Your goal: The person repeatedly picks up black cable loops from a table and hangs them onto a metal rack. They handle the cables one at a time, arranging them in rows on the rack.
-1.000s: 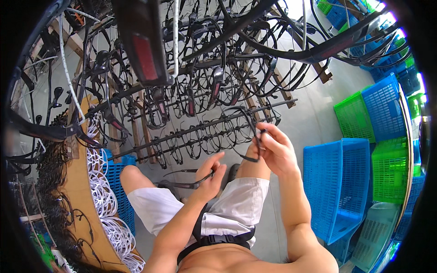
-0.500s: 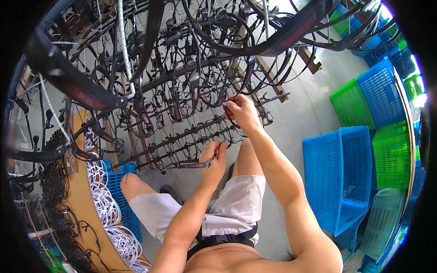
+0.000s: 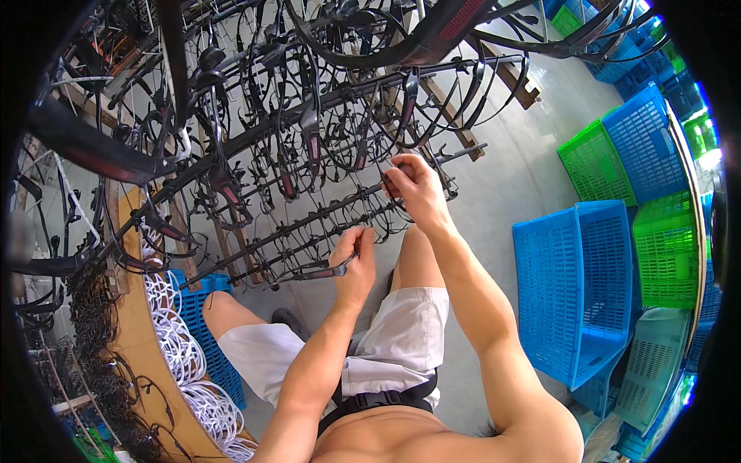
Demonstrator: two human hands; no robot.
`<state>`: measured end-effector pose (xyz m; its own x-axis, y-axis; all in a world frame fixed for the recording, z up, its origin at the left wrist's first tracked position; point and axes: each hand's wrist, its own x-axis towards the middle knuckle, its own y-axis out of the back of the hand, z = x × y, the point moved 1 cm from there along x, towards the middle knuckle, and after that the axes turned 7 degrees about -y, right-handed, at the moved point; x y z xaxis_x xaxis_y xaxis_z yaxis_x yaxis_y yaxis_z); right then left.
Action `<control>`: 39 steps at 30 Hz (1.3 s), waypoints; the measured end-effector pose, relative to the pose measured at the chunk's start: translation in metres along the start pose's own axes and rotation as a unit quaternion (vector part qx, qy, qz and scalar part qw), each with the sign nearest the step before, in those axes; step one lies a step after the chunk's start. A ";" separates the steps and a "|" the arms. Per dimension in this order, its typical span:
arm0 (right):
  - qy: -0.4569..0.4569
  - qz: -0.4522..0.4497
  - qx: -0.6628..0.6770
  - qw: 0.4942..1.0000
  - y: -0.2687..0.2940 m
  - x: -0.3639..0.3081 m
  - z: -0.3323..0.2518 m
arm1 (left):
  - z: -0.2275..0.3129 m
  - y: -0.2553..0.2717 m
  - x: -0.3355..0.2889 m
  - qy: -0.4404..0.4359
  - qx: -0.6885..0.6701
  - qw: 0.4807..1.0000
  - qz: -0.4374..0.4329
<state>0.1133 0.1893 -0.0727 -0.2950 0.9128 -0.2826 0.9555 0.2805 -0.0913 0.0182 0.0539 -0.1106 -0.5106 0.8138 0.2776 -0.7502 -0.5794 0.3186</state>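
Below the rack, my left hand is closed round a slim black curved piece, which looks like a headset band and sticks out to the left. My right hand is raised further out, thumb and fingers pinched together beside the lower bars. A dark bit shows at those fingertips, too small to name. Similar black headset-like bands with thin cables hang in rows from the rack bar in front of me. More small black parts line a lower bar just beyond my left hand.
Large black bands hang close overhead. Blue baskets and green baskets are stacked at the right. On the left, a tan board carries coiled white cables, with a blue basket beside it.
The view has shifted a little, so the hanging rows sit further left. My right hand has moved slightly and turned at the fingers. My left hand still holds the black piece.
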 end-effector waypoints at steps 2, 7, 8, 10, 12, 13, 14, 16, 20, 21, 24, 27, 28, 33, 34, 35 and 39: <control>-0.008 -0.017 -0.018 1.000 0.007 -0.008 -0.007 | 0.003 -0.001 0.003 -0.006 -0.002 1.000 0.015; -0.035 -0.039 -0.008 0.999 0.018 -0.013 -0.010 | 0.000 -0.006 0.000 0.004 -0.013 0.998 0.055; -0.038 -0.040 -0.004 0.998 0.018 -0.013 -0.010 | 0.000 -0.008 0.002 0.002 -0.022 0.998 0.066; -0.040 -0.027 -0.003 0.999 0.017 -0.015 -0.012 | 0.001 -0.007 0.001 0.025 -0.030 0.998 0.058; -0.043 -0.020 0.000 0.999 0.016 -0.019 -0.016 | 0.003 -0.006 0.001 0.028 -0.027 0.998 0.056; -0.045 -0.015 0.000 0.999 0.015 -0.019 -0.018 | 0.003 -0.006 0.001 0.026 -0.021 0.998 0.055; -0.046 -0.009 0.000 0.999 0.014 -0.020 -0.020 | 0.004 -0.006 0.001 0.023 -0.015 0.998 0.054; -0.037 -0.007 -0.001 0.999 0.013 -0.017 -0.021 | 0.000 -0.006 0.000 0.018 -0.006 0.999 0.039; 0.071 0.059 -0.133 0.987 0.015 -0.016 -0.007 | 0.004 0.000 -0.014 0.089 -0.066 0.994 -0.017; 0.117 0.091 -0.195 0.970 0.011 -0.019 -0.005 | 0.009 0.005 -0.015 0.125 -0.097 0.987 -0.027; 0.308 0.152 -0.343 0.874 -0.010 -0.086 -0.021 | 0.014 0.029 -0.040 0.178 -0.393 0.902 -0.028; 0.210 -0.306 -0.190 0.909 -0.004 -0.118 0.000 | 0.054 0.049 -0.042 0.186 -0.460 0.868 0.001; 0.151 -0.370 -0.040 0.916 -0.010 -0.127 0.009 | 0.059 0.059 -0.038 0.266 -0.532 0.804 -0.026; -0.189 -0.457 -0.124 0.860 -0.003 -0.131 -0.010 | 0.048 0.080 -0.027 0.234 -0.380 0.895 -0.005; -0.039 -0.406 -0.140 0.902 -0.006 -0.130 -0.015 | 0.051 0.085 -0.027 0.252 -0.402 0.880 0.016; 0.109 -0.341 -0.152 0.921 -0.009 -0.131 -0.018 | 0.054 0.090 -0.028 0.276 -0.439 0.855 0.008; 0.173 0.015 -0.139 0.975 -0.014 -0.160 -0.009 | 0.072 0.102 -0.044 0.264 -0.544 0.795 0.045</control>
<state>0.1475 0.0427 -0.0174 -0.2933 0.9540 0.0617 0.9420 0.2774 0.1888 -0.0058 -0.0444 -0.0254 -0.4719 0.8436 -0.2562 -0.4740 -0.4878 -0.7331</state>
